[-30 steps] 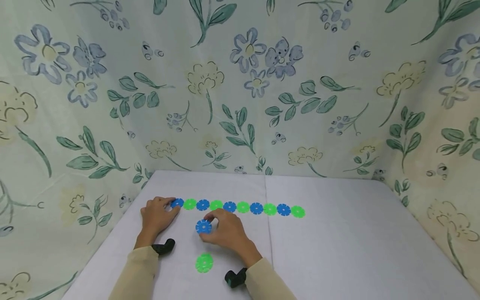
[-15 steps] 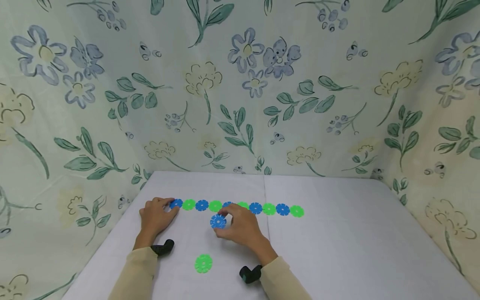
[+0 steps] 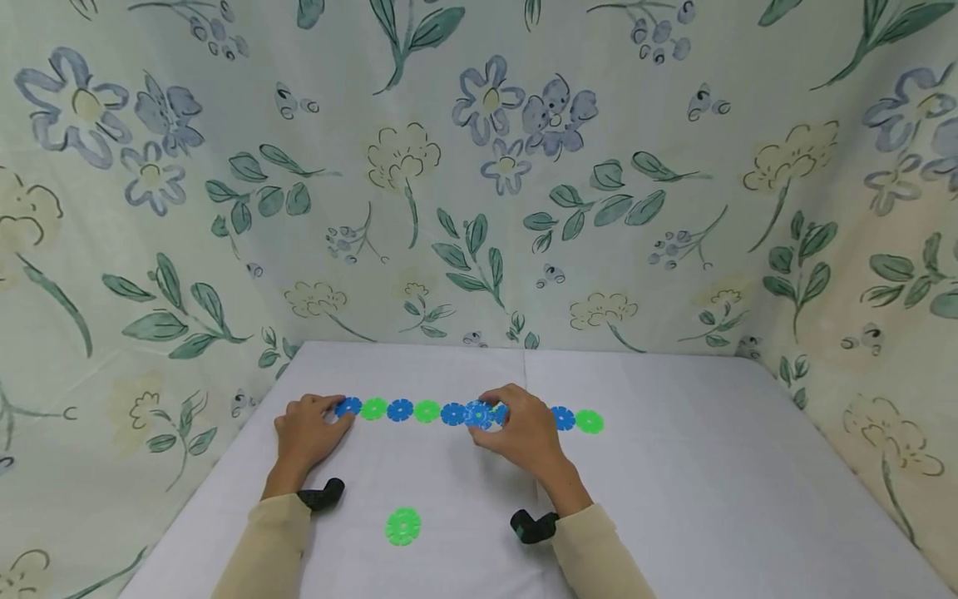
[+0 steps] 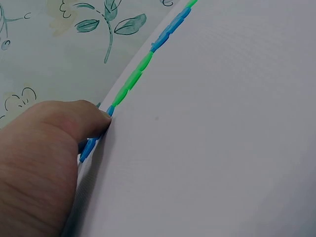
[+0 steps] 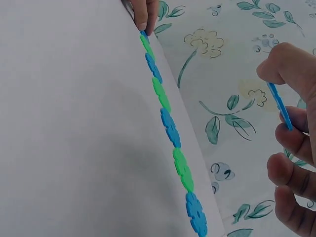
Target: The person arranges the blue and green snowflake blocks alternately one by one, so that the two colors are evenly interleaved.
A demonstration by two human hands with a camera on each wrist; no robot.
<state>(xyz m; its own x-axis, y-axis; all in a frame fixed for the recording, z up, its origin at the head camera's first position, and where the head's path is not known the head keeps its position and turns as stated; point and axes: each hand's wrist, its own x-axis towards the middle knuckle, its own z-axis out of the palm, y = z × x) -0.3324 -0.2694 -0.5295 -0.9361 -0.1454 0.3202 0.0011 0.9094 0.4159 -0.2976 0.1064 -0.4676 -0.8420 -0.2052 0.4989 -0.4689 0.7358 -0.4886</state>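
Flat, notched snowflake discs, blue and green by turns, lie in a row across the table. At the row's left end my left hand (image 3: 309, 433) holds the end blue disc (image 3: 348, 406) between thumb and fingers; in the left wrist view the thumb covers part of that disc (image 4: 88, 149). My right hand (image 3: 533, 428) pinches another blue disc (image 3: 477, 414) between thumb and fingertips, raised over the middle of the row. Seen edge-on in the right wrist view, this blue disc (image 5: 280, 106) is apart from the row. The hand and disc hide some row pieces in the head view.
A loose green disc (image 3: 403, 527) lies on the white table (image 3: 674, 466), nearer the person than the row. The row's right end is a green disc (image 3: 590, 422). A flowered cloth (image 3: 479, 191) stands behind and beside the table. Black wrist pieces (image 3: 322, 496) sit on both wrists.
My right hand has carried the blue disc rightward and away from the person, from in front of the row to over its middle. The left hand stays at the left end.
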